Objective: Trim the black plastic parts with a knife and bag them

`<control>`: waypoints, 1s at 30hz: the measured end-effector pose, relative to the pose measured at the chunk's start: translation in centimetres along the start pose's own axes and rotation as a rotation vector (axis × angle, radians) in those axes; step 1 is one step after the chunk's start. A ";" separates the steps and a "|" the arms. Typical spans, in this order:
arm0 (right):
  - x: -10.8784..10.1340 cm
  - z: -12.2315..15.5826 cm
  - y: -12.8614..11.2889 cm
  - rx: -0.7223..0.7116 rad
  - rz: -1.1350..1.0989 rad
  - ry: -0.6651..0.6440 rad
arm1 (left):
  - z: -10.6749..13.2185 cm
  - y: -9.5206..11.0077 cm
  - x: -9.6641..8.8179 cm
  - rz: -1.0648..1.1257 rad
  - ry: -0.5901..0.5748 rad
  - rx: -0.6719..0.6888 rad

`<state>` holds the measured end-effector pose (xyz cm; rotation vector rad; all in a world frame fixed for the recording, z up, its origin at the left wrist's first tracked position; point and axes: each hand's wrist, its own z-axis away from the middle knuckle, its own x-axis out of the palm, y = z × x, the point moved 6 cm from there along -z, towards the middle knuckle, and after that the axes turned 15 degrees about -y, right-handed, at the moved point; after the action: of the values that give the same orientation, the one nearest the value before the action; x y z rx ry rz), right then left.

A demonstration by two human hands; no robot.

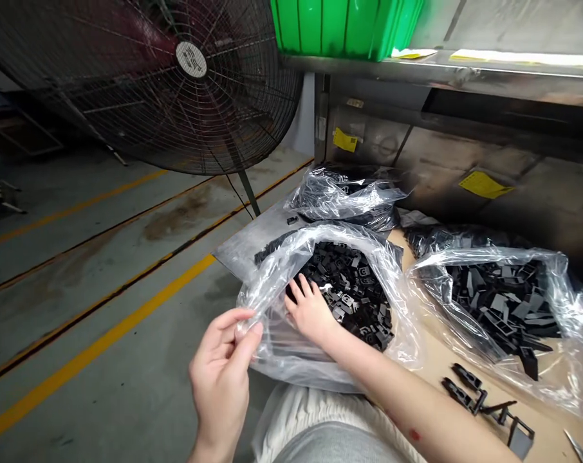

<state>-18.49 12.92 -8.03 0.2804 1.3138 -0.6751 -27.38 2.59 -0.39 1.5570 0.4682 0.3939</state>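
A clear plastic bag (pixel 315 370) full of small black plastic parts (pixel 337 283) lies open in front of me at the table's left edge. My left hand (pixel 226 360) pinches the bag's left rim between thumb and fingers. Inside the mouth of the bag, my right hand (pixel 311 310) rests with its fingers spread against the inner left side, beside the parts. Its fingertips reach toward the black pieces, and nothing shows in its grasp.
To the right is another open bag (pixel 494 257) of larger black parts. Several loose black pieces (pixel 484 399) lie on the tabletop near it. A bag (pixel 344 193) sits behind. A large fan (pixel 192 61) stands at the left; a green bin (pixel 344 29) sits on the shelf above.
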 end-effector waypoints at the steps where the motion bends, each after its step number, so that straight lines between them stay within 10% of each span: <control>1: 0.7 0.1 -0.3 -0.002 0.000 -0.008 | 0.0 0.0 0.2 -0.003 -0.026 -0.012; 9: 1.3 7.7 2.2 0.158 -0.034 -0.055 | 0.7 -0.9 0.9 -0.084 -0.192 -0.139; 18: -0.6 2.1 3.9 0.188 -0.037 0.036 | 0.3 0.2 2.5 -0.288 -0.410 -0.085; 24: 1.5 5.8 0.9 0.064 -0.046 -0.040 | 0.5 -0.3 2.2 -0.333 -0.439 -0.098; 30: -1.5 6.6 6.3 0.189 -0.110 -0.001 | 0.3 -0.5 2.1 -0.310 -0.475 -0.113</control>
<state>-9.64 14.64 -6.03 0.3622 1.2727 -0.8950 -25.49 3.39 -1.01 1.3819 0.3009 -0.1857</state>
